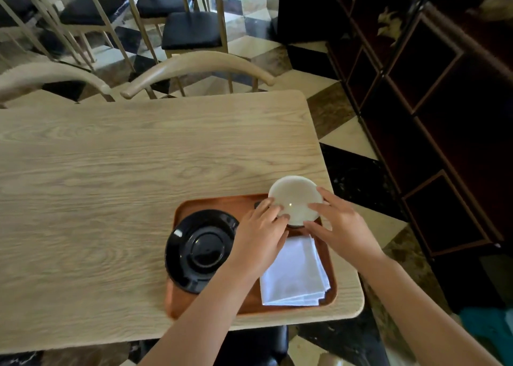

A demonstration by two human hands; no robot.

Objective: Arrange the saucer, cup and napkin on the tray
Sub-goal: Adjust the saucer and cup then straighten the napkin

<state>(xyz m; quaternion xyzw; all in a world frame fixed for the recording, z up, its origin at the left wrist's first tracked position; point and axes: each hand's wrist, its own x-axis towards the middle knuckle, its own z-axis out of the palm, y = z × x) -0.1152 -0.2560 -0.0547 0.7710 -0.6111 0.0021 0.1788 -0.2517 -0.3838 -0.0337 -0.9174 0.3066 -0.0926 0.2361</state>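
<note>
Both hands are gripping the white cup [295, 199] from opposite sides: the left hand [259, 236] curling fingers onto its near-left rim, the right hand [340, 227] spreading fingers along its right rim. The black saucer [201, 250] is lying just left of the left hand, the folded white napkin [295, 274] below and between both wrists, all on the wooden tray [216, 202].

I hold the white cup [295, 199] between both hands — my left hand [259, 233] on its left rim, my right hand [337, 222] on its right side — over the far right corner of the wooden tray [216, 202]. The black saucer [201, 250] sits on the tray's left part, and the folded white napkin [295, 274] lies at the near right. The tray rests on the pale wooden table [116, 171].
</note>
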